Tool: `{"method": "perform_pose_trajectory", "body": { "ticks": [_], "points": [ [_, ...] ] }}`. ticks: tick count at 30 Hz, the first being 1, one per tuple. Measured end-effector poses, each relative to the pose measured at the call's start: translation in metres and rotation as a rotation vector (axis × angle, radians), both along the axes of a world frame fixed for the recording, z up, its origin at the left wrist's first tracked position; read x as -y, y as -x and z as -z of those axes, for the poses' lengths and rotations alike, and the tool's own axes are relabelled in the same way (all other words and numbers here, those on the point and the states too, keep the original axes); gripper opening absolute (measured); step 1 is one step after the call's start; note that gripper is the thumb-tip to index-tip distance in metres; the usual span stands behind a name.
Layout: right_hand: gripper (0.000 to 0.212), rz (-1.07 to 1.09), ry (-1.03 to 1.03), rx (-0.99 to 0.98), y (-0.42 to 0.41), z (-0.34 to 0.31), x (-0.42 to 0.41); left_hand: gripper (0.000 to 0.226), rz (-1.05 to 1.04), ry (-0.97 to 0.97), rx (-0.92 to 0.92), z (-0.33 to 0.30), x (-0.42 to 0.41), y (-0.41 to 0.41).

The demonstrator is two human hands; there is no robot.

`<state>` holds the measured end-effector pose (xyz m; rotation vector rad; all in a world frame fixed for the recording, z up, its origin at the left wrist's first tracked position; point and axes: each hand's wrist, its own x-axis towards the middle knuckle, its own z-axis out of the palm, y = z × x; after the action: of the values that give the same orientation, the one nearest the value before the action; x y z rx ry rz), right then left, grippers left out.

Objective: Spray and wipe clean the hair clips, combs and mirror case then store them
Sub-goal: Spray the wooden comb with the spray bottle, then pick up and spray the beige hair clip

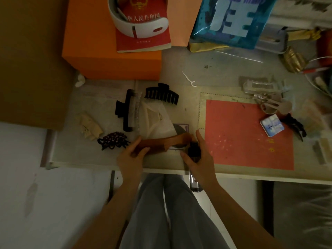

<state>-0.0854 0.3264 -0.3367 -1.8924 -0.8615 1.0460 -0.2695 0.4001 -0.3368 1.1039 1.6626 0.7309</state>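
My left hand grips the handle end of a brown wooden comb, fingers curled round it, holding it just above the near edge of the tabletop. My right hand is wrapped round a small spray bottle, its dark cap close against the comb's far end (the clear body pokes out below my palm, past the table edge). Behind the comb lies a white cloth, and around it sit two black claw clips, one at its left and one behind it. A dark beaded flower clip rests just left of my left hand. Well off to the right, on a red sheet, lies a small blue square case, with another dark clip beside it.
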Motion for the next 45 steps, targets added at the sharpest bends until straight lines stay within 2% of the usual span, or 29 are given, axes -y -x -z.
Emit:
{"method": "perform_pose_trajectory", "body": {
  "ticks": [4,12,16,22,25,34,39,45],
  "points": [
    [0.078,0.018,-0.006,-0.018,0.002,-0.001,0.002,0.048,-0.038,0.013,0.030,-0.003,0.005,-0.005],
    [0.080,0.030,-0.021,-0.027,0.002,-0.007,-0.001,0.044,0.028,-0.066,-0.073,-0.007,0.009,-0.007],
    [0.079,0.046,-0.041,-0.029,0.001,-0.012,-0.002,0.046,0.028,-0.035,-0.026,-0.016,0.008,-0.009],
    [0.077,0.080,-0.054,-0.041,-0.004,-0.036,-0.008,0.036,0.109,-0.048,-0.007,-0.038,0.003,-0.018],
    [0.076,0.118,-0.069,0.016,-0.006,-0.057,-0.011,0.033,0.149,-0.078,0.001,-0.055,-0.003,-0.028],
    [0.073,0.252,-0.170,0.098,-0.026,-0.111,-0.006,0.035,0.343,-0.195,-0.001,-0.103,-0.021,-0.065],
    [0.067,0.334,-0.214,0.100,-0.057,-0.130,0.006,0.036,0.462,-0.250,0.000,-0.123,-0.020,-0.093],
    [0.073,0.371,-0.256,0.104,-0.113,-0.149,0.015,0.039,0.520,-0.292,-0.013,-0.141,-0.014,-0.144]
  ]
}}
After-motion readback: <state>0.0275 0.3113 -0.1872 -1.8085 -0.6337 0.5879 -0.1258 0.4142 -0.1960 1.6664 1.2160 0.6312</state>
